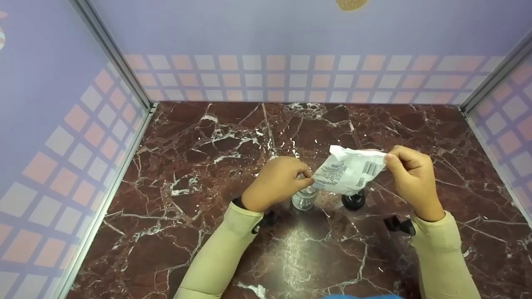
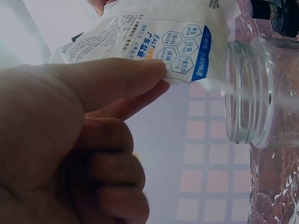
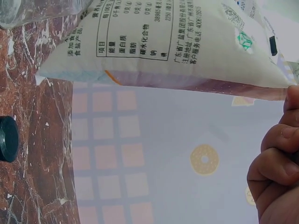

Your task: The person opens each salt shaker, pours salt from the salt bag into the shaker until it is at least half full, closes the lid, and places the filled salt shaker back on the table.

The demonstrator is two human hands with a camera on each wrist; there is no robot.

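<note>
A white printed bag of salt point(image 1: 353, 170) hangs tilted between both hands above the table. My left hand point(image 1: 278, 180) pinches its lower left end between thumb and forefinger. At the opposite upper end, my right hand point(image 1: 413, 178) pinches the bag's edge. Below the left fingers stands a clear glass jar point(image 1: 303, 200), its mouth uncovered. In the left wrist view, a faint white stream runs from the bag's corner toward the threaded mouth of the jar point(image 2: 261, 93). A small black round object point(image 1: 353, 201) is on the table to the right of the jar, partly hidden by the bag.
The table point(image 1: 199, 249) has a dark red marble pattern with white veins and flecks. Lilac panels with pink and white squares point(image 1: 274, 79) close off the back and both sides. Metal strips point(image 1: 116, 54) run along the corners.
</note>
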